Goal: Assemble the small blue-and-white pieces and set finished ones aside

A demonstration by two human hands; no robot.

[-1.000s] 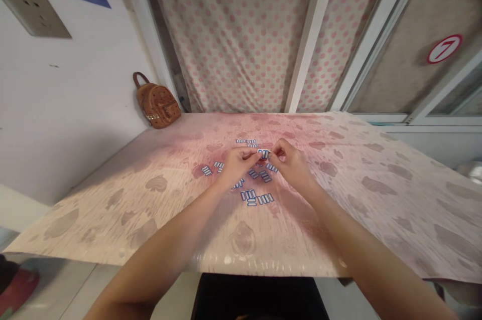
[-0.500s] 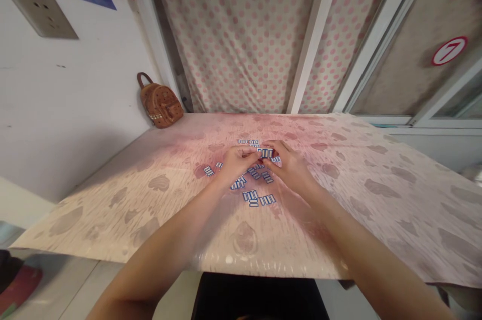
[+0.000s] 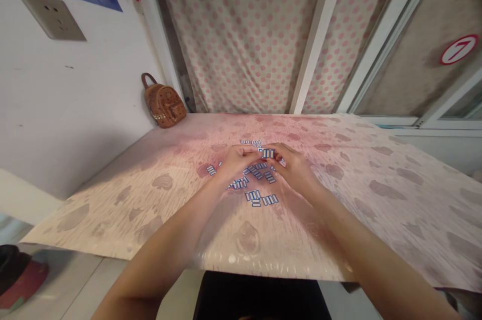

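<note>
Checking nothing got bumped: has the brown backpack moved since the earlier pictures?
No: the brown backpack keeps its place at the far left corner of the table; the whole view shifted.

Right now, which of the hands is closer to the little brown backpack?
Left. The left hand is to the right of the backpack; the right hand is even farther right.

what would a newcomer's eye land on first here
Probably the left hand and right hand, close together over scattered blue-and-white pieces, with one piece raised between them. Next, perhaps the brown backpack in the table's far left corner, then the red-ringed 7 at upper right.
</note>
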